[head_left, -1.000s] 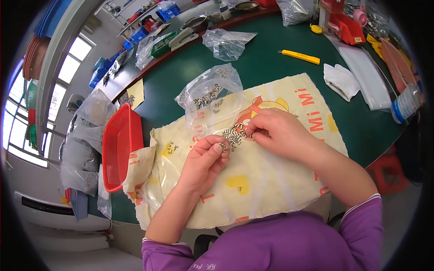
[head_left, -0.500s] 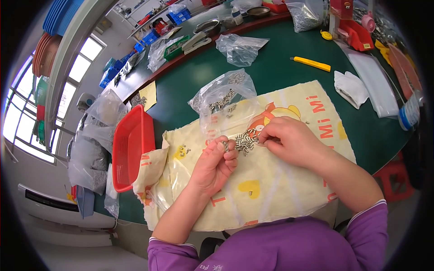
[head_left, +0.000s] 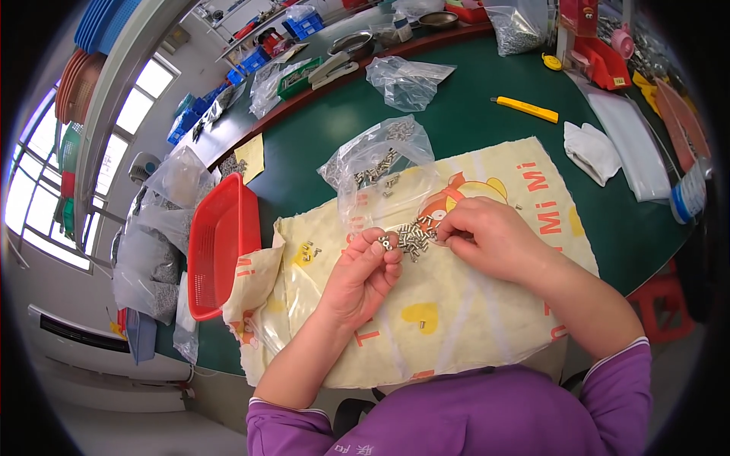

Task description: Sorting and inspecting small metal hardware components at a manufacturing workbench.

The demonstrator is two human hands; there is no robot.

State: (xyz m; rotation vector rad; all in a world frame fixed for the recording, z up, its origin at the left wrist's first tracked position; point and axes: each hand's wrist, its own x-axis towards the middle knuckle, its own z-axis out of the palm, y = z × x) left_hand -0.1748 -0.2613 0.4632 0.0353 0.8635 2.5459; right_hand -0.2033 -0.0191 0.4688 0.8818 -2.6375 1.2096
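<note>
Silvery metal pieces (head_left: 413, 239) lie in a loose pile on a pale yellow cloth (head_left: 475, 327), between the two hands. The left hand (head_left: 357, 275), palm turned partly up, grips a few more of them between thumb and fingers, just beside the pile's left edge. At its right edge, the right hand (head_left: 487, 232) is palm down with thumb and fingertips drawn together; whether it pinches a piece I cannot tell. Some strays lie apart on the cloth: a little group to the left, one on a yellow heart nearer the person, and one beyond the right hand. Past the pile, a clear bag (head_left: 414, 144) with more pieces inside lies partly on the cloth and partly on the green tabletop (head_left: 468, 114). To the left, a red basket (head_left: 204, 228) stands beside the cloth, whose folded corner touches it; filled plastic bags (head_left: 156, 262) are heaped farther left. Beyond the clear bag lies a crumpled plastic wrapper (head_left: 407, 82). Toward the right are a yellow cutter (head_left: 526, 109), a folded white rag (head_left: 591, 154), long plastic sleeves (head_left: 631, 148) and, near the tabletop's edge, a bottle (head_left: 688, 196) with a blue label.
</note>
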